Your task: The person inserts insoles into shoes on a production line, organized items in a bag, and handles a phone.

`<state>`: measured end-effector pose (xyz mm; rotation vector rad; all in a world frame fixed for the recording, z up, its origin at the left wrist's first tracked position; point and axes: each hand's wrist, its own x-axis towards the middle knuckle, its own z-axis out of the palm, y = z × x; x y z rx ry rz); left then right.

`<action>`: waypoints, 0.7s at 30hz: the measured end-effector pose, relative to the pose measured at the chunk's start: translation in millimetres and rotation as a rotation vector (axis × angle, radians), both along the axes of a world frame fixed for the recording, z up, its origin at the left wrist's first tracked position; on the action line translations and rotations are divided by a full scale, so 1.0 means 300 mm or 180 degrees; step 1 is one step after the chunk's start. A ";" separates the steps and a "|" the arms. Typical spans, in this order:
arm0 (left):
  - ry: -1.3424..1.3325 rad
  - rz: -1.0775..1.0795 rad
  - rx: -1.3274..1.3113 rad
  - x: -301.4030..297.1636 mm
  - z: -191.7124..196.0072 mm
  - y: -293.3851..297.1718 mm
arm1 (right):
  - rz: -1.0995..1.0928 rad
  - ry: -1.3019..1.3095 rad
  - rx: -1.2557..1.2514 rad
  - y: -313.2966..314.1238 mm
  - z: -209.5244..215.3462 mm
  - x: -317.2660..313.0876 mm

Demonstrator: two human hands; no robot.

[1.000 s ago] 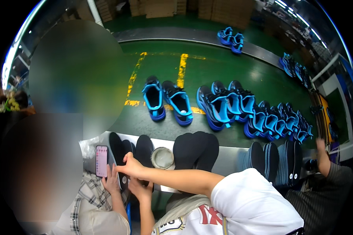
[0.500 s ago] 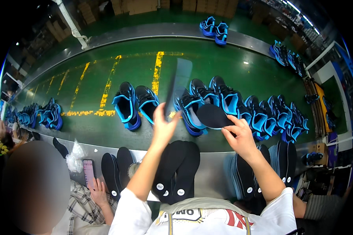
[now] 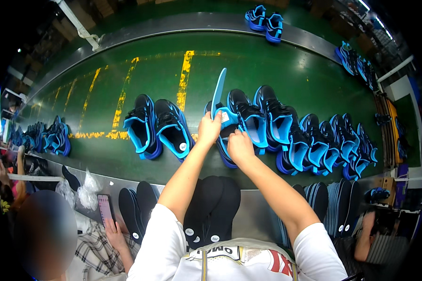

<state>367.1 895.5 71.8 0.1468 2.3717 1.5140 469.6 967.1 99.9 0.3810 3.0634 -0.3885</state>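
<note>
My left hand [image 3: 210,127] is closed round an insole [image 3: 219,89], which stands up edge-on with its light blue side showing. Right beside it, my right hand [image 3: 240,145] reaches into the opening of a black and blue sports shoe [image 3: 226,161]. Its fingers are curled, and what they grip is hidden. Both hands touch or nearly touch this shoe's collar. Left of them stands a pair of similar shoes, of which the nearer one [image 3: 173,131] shows a dark insole with a white round sticker inside. Another shoe [image 3: 246,117] adjoins on the right.
More shoes [image 3: 309,145] line the green belt to the right, others [image 3: 56,138] far left. Stacked black insoles [image 3: 213,206] lie on the metal ledge before me, with further stacks [image 3: 340,206] at right. A person's hand [image 3: 117,234] touches a phone [image 3: 106,208] at left.
My right hand has moved left and down into the shoe's opening; the black insole it held no longer shows plainly. My left hand still holds its insole upright, turned edge-on. The view has shifted slightly.
</note>
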 end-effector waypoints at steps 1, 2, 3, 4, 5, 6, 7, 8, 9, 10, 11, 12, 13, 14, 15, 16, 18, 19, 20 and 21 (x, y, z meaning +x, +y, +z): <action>-0.0039 0.0050 0.0097 0.005 0.003 -0.003 | -0.0087 -0.0101 0.0007 -0.007 -0.007 -0.013; -0.0121 0.0014 0.0142 0.004 0.007 -0.005 | -0.0090 -0.0113 -0.0010 -0.006 -0.011 -0.009; -0.0206 0.0019 0.0180 0.001 0.012 -0.027 | -0.0053 -0.0131 -0.0037 -0.023 0.018 -0.003; -0.0286 0.0018 0.0223 -0.005 0.018 -0.046 | -0.0022 -0.0143 -0.0058 -0.034 0.052 0.002; -0.0306 -0.0059 0.0211 -0.007 0.022 -0.064 | 0.0067 -0.0312 -0.0098 -0.031 0.093 0.017; -0.0327 -0.0160 0.0223 -0.004 0.035 -0.064 | 0.0081 -0.0589 0.0006 -0.014 0.135 0.030; -0.0358 -0.0258 0.0221 0.002 0.041 -0.067 | 0.0183 -0.0936 -0.0020 0.006 0.157 0.032; -0.0398 -0.0262 0.0228 0.006 0.046 -0.071 | 0.0288 -0.1285 -0.0046 0.028 0.173 0.022; -0.0414 -0.0276 0.0236 0.002 0.060 -0.073 | 0.0477 -0.1519 -0.0269 0.052 0.191 -0.005; -0.0429 -0.0287 0.0242 0.000 0.066 -0.077 | 0.0679 -0.1643 -0.0444 0.071 0.179 -0.022; -0.0422 -0.0239 0.0301 0.000 0.048 -0.083 | 0.0819 -0.1798 -0.0509 0.076 0.182 -0.043; -0.0455 -0.0235 0.0340 -0.001 0.037 -0.094 | 0.0966 -0.1962 -0.0587 0.073 0.184 -0.059; -0.0487 -0.0229 0.0377 -0.003 0.026 -0.104 | 0.1066 -0.1963 -0.0436 0.060 0.172 -0.070; -0.0519 -0.0222 0.0413 -0.005 0.015 -0.115 | 0.1169 -0.1961 -0.0286 0.040 0.154 -0.082; -0.0452 -0.0259 0.0324 -0.004 0.021 -0.112 | 0.1246 -0.1959 -0.0137 0.026 0.132 -0.091; -0.0379 -0.0311 0.0249 0.000 0.037 -0.095 | 0.1169 -0.1857 -0.0124 0.024 0.102 -0.099; -0.0311 -0.0349 0.0162 0.001 0.048 -0.086 | 0.1041 -0.1644 -0.0105 0.012 0.041 -0.120; -0.0315 -0.0337 0.0151 0.000 0.046 -0.089 | 0.0911 -0.1721 -0.0096 0.006 0.024 -0.125; -0.0320 -0.0329 0.0141 -0.001 0.043 -0.090 | 0.1033 -0.1668 0.0044 0.010 0.012 -0.118; -0.0335 -0.0326 0.0144 -0.001 0.041 -0.097 | 0.1170 -0.1629 0.0176 0.011 0.004 -0.104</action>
